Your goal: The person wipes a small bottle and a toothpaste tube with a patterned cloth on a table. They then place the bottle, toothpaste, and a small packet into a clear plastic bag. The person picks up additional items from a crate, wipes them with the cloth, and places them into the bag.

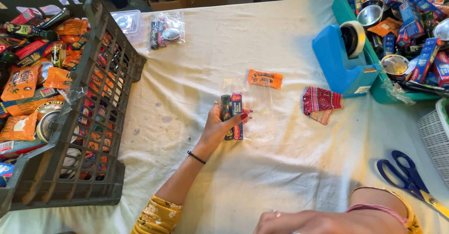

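Left hand is out in the middle of the counter, fingers curled around two small things pinched side by side: a dark little bottle and a slim red-and-blue carton, both standing roughly upright over a clear plastic bag lying flat just to the right of the hand. Right hand sits at the bottom edge of the view, resting low on the cloth; only part of it shows, so I can't tell how open it is, but nothing looks to be in it. The bottle looks hard, smooth and probably a bit slick, the carton light and easy to crush, so I'd guess a grip around their middles with gentle pressure works best. The bag looks floppy and slippery, likely best taken at its open edge. An orange sachet lies just beyond the bag, blue-handled scissors right of the right hand.
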